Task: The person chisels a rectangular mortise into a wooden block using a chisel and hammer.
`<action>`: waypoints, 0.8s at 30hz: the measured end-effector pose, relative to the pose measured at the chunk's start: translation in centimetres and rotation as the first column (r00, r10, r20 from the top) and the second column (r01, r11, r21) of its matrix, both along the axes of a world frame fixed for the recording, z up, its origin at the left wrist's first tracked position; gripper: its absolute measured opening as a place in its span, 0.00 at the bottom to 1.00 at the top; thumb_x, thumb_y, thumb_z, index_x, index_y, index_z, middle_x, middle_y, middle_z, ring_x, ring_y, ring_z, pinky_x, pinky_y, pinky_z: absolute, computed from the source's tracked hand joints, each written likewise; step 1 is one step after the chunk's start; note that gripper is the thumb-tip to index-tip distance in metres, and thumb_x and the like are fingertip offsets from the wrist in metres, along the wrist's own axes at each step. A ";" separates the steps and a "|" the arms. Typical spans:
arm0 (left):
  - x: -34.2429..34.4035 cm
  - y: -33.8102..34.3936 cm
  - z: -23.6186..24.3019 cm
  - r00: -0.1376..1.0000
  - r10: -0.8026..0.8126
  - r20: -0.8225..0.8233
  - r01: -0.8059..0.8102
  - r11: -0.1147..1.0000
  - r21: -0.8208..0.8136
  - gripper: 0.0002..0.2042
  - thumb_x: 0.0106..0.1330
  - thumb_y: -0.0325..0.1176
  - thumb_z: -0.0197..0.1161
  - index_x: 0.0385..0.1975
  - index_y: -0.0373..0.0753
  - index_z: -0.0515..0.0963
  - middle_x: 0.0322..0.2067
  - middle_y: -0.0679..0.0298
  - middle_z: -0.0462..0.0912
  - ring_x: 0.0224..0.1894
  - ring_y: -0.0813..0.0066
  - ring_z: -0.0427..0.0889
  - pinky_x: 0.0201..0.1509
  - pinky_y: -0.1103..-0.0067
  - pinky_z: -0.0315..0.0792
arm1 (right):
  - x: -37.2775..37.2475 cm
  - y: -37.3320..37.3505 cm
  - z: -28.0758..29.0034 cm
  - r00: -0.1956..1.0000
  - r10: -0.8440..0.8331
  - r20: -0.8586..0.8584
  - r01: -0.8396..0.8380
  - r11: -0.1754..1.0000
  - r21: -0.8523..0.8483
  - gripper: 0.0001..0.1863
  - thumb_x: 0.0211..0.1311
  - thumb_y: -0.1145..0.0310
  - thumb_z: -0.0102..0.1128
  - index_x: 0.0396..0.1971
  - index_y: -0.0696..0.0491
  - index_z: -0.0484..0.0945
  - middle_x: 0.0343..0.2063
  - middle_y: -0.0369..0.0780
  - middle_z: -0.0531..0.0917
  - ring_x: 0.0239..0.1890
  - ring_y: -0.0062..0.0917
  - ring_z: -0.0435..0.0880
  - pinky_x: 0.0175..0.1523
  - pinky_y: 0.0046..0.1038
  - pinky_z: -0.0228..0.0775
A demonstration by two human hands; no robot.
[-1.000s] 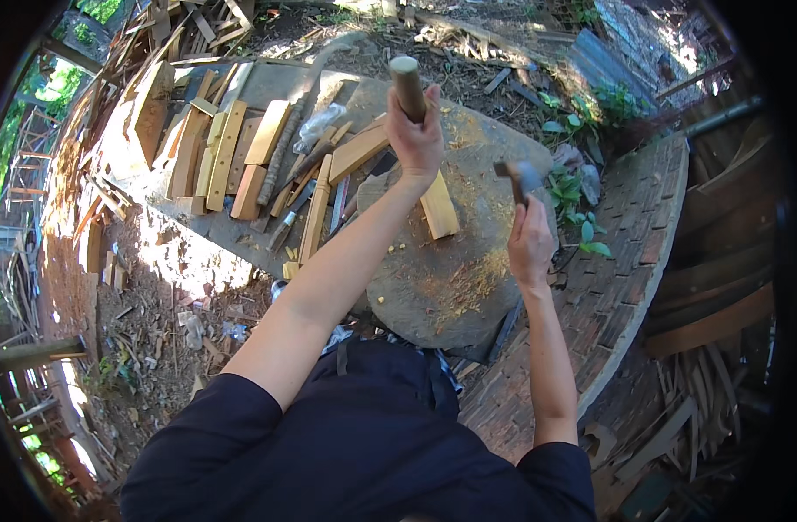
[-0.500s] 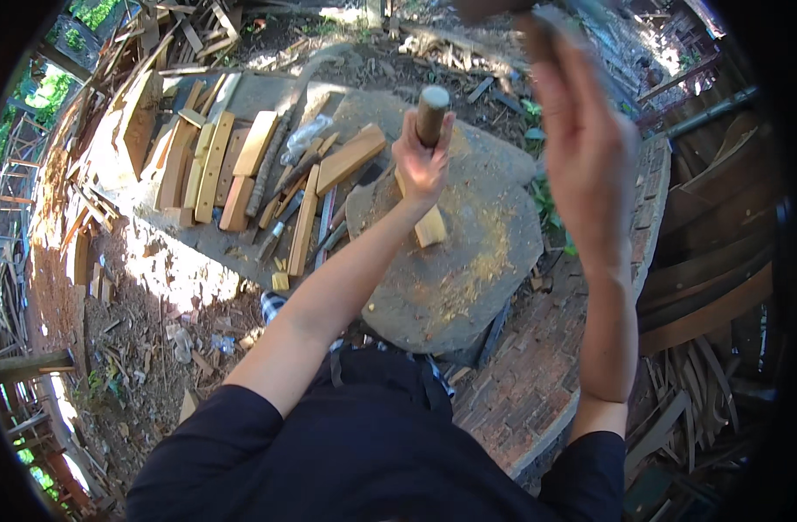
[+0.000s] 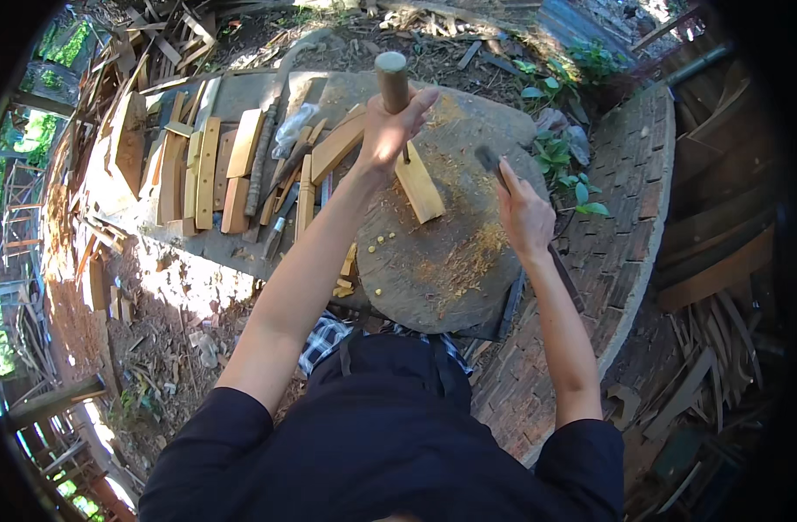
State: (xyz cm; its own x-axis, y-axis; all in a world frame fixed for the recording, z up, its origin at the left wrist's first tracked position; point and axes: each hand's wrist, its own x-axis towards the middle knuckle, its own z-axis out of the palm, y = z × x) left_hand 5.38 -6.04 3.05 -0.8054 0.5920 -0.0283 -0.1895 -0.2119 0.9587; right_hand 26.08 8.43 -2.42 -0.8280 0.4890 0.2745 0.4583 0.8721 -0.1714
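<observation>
Right hand [image 3: 524, 213] has dropped from overhead to the stump's [image 3: 433, 278] right edge, fist closed on a hammer [image 3: 490, 159]. Left hand [image 3: 388, 130] grips a chisel [image 3: 392, 80], handle upright, tip at a wood block [image 3: 419, 183] whose long axis runs away, tilted left. Slats [image 3: 207, 170] and tools crowd the slab on the left. Outdoors; brick, dirt, scrap wood.

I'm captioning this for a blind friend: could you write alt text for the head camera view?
Seen from above, a person's left hand grips a round wooden handle standing over a light wood piece on a stone slab, while the right hand holds a hammer. Wooden slats lie to the left.
</observation>
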 end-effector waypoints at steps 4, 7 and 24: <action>-0.3 0.2 -0.3 1.000 -0.019 -0.022 0.019 1.000 0.023 0.15 0.64 0.38 0.72 0.22 0.44 0.72 0.16 0.75 0.69 0.17 0.89 0.62 0.21 0.85 0.52 | 2.3 -1.5 -3.8 0.996 -0.066 0.064 0.069 0.996 -0.056 0.27 0.61 0.63 0.65 0.62 0.37 0.74 0.34 0.35 0.78 0.39 0.31 0.81 0.42 0.34 0.75; -0.2 0.2 -0.8 0.996 0.071 -0.055 -0.068 0.997 0.040 0.15 0.65 0.37 0.71 0.22 0.45 0.71 0.15 0.75 0.68 0.16 0.89 0.60 0.20 0.85 0.51 | 0.4 -4.8 -2.3 0.977 -0.083 -0.198 0.120 0.976 0.180 0.31 0.60 0.63 0.67 0.64 0.46 0.71 0.51 0.39 0.72 0.59 0.34 0.68 0.61 0.39 0.56; -5.5 2.7 -0.9 0.953 0.240 0.184 -0.228 0.970 -0.089 0.18 0.67 0.40 0.67 0.20 0.45 0.65 0.13 0.74 0.61 0.12 0.87 0.55 0.16 0.84 0.48 | -6.6 -11.3 -4.5 0.985 -0.009 -0.174 -0.034 0.970 -0.240 0.33 0.51 0.57 0.72 0.53 0.56 0.70 0.39 0.41 0.73 0.43 0.35 0.74 0.45 0.36 0.68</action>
State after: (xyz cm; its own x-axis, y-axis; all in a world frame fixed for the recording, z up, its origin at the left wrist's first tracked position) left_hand -0.12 -3.32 2.18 -0.8967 0.3793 -0.2283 -0.3238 -0.2102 0.9225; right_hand 19.51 -2.83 -6.96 -0.7851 0.5479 0.2888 0.3926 0.8008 -0.4523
